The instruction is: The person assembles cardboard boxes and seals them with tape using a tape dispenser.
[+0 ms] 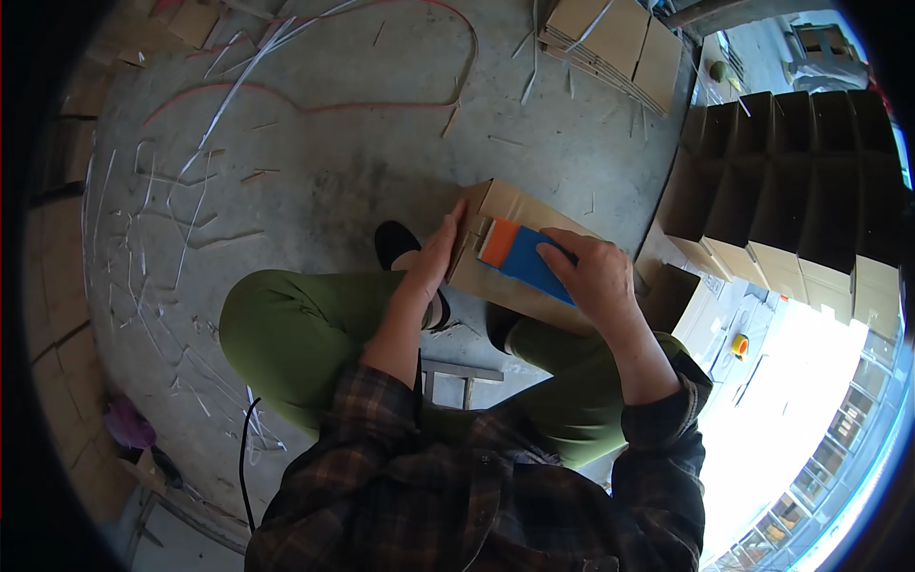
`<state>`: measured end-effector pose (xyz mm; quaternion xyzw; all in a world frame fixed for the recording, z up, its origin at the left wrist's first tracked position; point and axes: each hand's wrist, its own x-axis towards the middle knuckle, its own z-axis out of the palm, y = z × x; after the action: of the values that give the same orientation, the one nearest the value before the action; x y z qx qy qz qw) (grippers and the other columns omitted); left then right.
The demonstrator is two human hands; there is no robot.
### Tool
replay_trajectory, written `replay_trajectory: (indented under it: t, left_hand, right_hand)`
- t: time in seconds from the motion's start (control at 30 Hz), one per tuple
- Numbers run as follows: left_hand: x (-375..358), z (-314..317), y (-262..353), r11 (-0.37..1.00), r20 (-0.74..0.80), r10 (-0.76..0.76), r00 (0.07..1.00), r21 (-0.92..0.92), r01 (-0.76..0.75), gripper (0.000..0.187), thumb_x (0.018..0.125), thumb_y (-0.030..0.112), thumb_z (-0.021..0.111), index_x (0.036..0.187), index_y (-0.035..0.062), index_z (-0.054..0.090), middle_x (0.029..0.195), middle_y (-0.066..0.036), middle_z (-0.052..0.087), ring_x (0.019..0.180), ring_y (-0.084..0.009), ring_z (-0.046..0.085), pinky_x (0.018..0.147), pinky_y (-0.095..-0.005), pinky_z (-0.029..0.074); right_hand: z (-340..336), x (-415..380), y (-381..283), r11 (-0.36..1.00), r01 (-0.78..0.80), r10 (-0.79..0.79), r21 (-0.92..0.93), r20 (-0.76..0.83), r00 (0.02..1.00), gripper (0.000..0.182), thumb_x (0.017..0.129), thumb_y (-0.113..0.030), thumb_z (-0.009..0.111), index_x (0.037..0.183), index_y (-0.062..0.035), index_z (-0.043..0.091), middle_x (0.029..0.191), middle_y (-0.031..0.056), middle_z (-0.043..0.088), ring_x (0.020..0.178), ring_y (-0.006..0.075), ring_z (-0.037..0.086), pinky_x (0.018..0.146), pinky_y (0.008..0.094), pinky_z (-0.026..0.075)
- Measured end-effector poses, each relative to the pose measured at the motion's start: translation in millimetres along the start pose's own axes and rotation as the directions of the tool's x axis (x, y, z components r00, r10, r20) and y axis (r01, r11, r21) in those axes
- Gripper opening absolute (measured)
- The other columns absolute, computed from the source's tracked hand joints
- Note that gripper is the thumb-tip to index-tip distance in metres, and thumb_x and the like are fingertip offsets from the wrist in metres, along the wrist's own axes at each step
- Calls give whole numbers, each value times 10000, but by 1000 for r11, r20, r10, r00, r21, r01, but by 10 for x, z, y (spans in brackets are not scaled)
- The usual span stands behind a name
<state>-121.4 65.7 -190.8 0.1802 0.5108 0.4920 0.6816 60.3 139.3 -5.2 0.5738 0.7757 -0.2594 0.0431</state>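
Between my knees is a brown cardboard box point(515, 207), tilted at an angle. My left hand point(440, 250) lies flat along the box's left end, fingers stretched out and pressing on the cardboard. My right hand point(593, 274) is closed around a flat blue hand tool with an orange end point(531, 259). This tool rests over the top face of the box, its orange end pointing left, near my left hand. A pale edge shows at the orange tip. The part of the tool under my right palm is hidden.
Flattened cartons point(610, 43) are stacked at the top right. Open cardboard boxes point(777, 181) stand in rows at the right, with a tape roll point(741, 346) below them. Straps and scraps litter the concrete floor point(324, 143). More cartons point(57, 276) line the left side.
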Motion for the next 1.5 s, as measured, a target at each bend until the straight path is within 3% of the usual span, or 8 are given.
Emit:
replay_trajectory:
  t: [0.17,0.27,0.33,0.43,0.77,1.13,1.4,1.5]
  left_hand:
    - [239,-299,-274,911,68,-375,925,210,354,697,999,587,202,1491,103,297,1487,-94,377,1349,-171,366,1094,-297,283]
    - [232,-140,-172,973,81,-190,978,-115,199,645,1011,537,283,1491,106,301,1475,-98,394,1333,-171,388,1086,-298,297]
    - [-65,271,384,954,90,104,991,273,-125,622,1012,465,389,1488,76,295,1459,-91,420,1330,-189,394,1088,-299,287]
    - [-78,379,469,954,-39,3,999,299,9,579,1015,370,450,1487,73,297,1452,-93,430,1305,-178,424,1072,-291,313]
    - [-40,359,335,963,3,60,998,262,-59,511,1018,280,466,1464,58,348,1422,-71,462,1265,-139,454,1040,-273,351]
    - [-23,285,242,913,-40,127,991,396,-101,513,1000,309,491,1416,21,407,1388,-67,488,1269,-150,445,1060,-286,336]
    - [-65,372,314,912,-4,146,989,387,-133,534,992,272,504,1439,15,367,1467,-115,407,1355,-198,366,1100,-288,289]
    - [-131,579,417,133,31,421,907,987,-96,600,940,309,553,1469,126,335,1532,-87,287,1413,-242,254,1133,-422,200]
  right_hand:
    - [8,17,33,999,33,-33,1,-16,999,278,868,-351,635,1066,-173,717,850,114,705,752,282,682,726,363,535]
    - [-12,25,21,1000,5,-5,8,12,1000,286,861,-374,634,1062,-190,719,843,114,704,760,284,683,731,368,536]
    - [10,46,47,1000,-1,1,15,10,1000,292,853,-381,641,1062,-194,719,840,114,704,762,287,682,731,374,535]
    - [42,55,101,999,47,-47,27,8,999,324,859,-448,595,1031,-197,706,796,111,691,780,301,676,700,412,539]
    - [-156,-47,357,991,60,-77,116,149,986,374,841,-453,635,1092,-181,691,901,123,698,855,312,674,812,404,520]
    - [-680,-996,1972,944,-135,84,300,178,980,365,809,-334,722,1120,-144,694,912,104,716,850,261,703,816,376,546]
    - [-283,-963,2454,949,-19,-8,314,85,996,334,825,-294,712,1122,-142,694,891,122,713,811,266,703,789,356,553]
    - [-220,-929,2522,954,29,-48,300,58,997,332,833,-272,709,1132,-130,689,886,131,711,796,262,705,775,347,559]
